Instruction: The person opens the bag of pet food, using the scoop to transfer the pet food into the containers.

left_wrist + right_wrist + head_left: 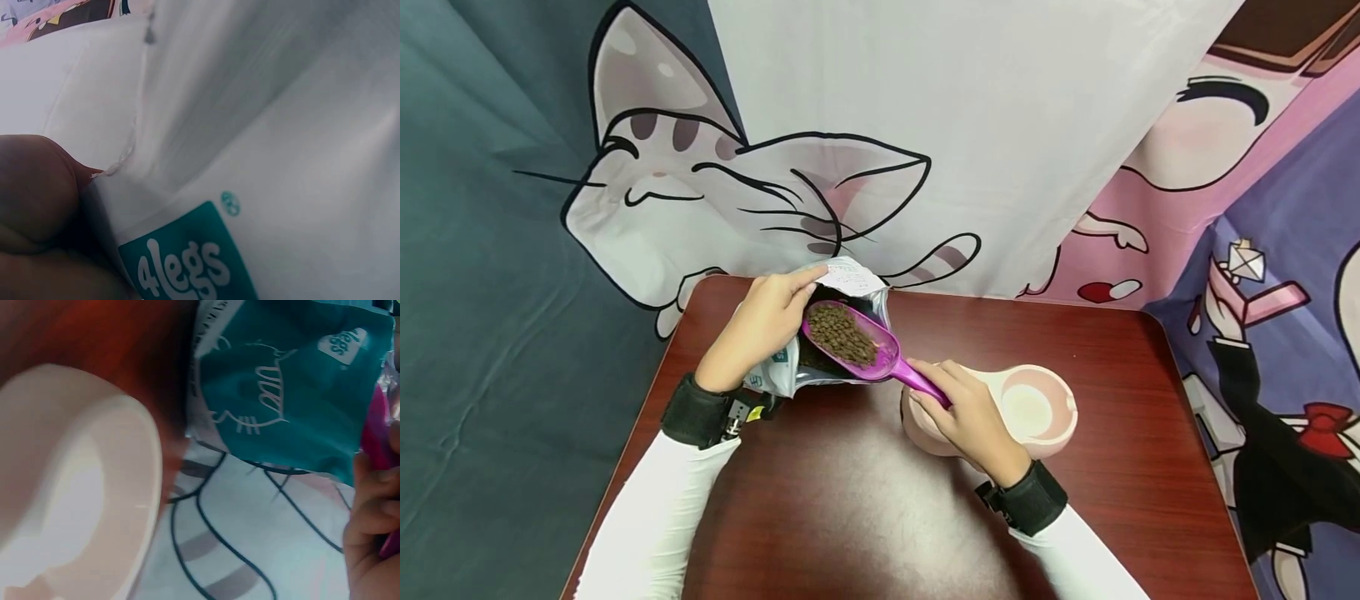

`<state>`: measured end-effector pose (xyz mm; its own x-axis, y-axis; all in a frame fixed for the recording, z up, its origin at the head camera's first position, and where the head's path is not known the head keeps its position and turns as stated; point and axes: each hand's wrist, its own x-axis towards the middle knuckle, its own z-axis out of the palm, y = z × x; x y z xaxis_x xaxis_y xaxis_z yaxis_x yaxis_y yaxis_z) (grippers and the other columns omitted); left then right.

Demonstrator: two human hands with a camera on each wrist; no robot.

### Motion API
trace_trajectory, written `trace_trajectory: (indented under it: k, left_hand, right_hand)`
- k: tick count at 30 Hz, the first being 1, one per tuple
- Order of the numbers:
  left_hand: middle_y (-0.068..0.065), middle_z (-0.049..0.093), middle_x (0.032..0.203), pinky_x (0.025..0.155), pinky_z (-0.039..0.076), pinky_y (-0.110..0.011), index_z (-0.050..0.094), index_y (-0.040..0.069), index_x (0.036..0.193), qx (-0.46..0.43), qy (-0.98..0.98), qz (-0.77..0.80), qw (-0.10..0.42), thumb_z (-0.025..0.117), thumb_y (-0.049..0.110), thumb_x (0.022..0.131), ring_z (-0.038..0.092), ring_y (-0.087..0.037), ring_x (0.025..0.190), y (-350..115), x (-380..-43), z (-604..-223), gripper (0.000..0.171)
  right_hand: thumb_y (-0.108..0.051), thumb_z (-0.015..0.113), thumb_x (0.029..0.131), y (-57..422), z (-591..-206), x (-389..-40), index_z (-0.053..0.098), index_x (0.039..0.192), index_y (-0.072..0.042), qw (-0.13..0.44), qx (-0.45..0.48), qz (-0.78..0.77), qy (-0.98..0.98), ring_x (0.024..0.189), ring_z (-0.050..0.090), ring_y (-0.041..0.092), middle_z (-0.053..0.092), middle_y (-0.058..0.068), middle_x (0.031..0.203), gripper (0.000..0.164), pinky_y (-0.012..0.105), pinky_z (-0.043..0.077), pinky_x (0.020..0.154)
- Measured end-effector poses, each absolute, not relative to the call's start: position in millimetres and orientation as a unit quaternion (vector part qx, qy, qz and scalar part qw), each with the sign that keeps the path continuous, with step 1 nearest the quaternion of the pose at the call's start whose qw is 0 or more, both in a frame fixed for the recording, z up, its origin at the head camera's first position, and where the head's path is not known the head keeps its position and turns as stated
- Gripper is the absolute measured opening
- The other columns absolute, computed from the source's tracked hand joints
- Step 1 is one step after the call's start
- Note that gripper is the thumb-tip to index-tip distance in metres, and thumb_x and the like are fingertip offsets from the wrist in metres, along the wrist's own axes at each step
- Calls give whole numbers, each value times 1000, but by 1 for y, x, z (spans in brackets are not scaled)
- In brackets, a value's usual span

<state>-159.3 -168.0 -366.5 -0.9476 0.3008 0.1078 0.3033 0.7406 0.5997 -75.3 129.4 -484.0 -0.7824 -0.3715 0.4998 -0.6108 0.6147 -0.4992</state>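
Observation:
My right hand grips the handle of a purple scoop. Brown kibble fills much of the scoop, which is over the mouth of an open pet food bag. My left hand holds the bag by its upper left edge. In the left wrist view, the curled fingers meet the edge of the pale bag wall, beside a teal "4Legs" label. The right wrist view shows the bag's teal side with a cat outline; only part of the scoop appears there.
A pale pink double bowl stands on the brown table, right of the bag and partly behind my right hand. At the table's back edge hangs a cloth printed with a cartoon cat.

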Motion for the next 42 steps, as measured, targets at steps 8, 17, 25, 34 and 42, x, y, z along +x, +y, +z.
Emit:
trace_trajectory:
  k: [8,17,25,34,42]
  left_hand:
    - [-17,64,83,67,42,-39,59,12,148,-158,-931,-328,-1,49,13,108,50,-25,72,-167,-160,-366,41]
    - [-9,53,68,60,39,-37,59,11,147,-162,-931,-327,1,49,14,109,44,-22,63,-168,-160,-367,40]
    - [-15,61,79,64,40,-38,58,14,148,-152,-932,-328,1,48,16,109,48,-25,69,-169,-160,-368,40]
    - [0,38,61,57,39,-37,59,13,148,-151,-931,-332,6,48,15,110,40,-19,53,-168,-161,-368,40]
    - [-3,41,65,58,38,-37,60,13,147,-145,-931,-336,9,48,14,109,40,-19,56,-168,-160,-368,39]
  right_hand:
    - [-20,76,95,133,-488,-72,67,138,-19,155,273,389,-866,97,65,12,72,-3,110,44,31,52,83]
    - [-16,77,93,154,-467,-66,70,134,-20,120,255,404,-871,82,56,7,70,-6,104,42,22,44,70]
    - [-9,81,88,191,-441,-62,70,133,-19,124,265,370,-882,79,53,5,68,-7,97,46,18,40,69]
    - [-10,83,86,235,-427,-55,70,133,-20,119,257,316,-905,78,51,5,65,-9,97,49,15,39,66]
    - [-7,87,80,269,-413,-48,73,129,-19,131,271,258,-918,76,46,0,60,-13,90,52,14,36,67]
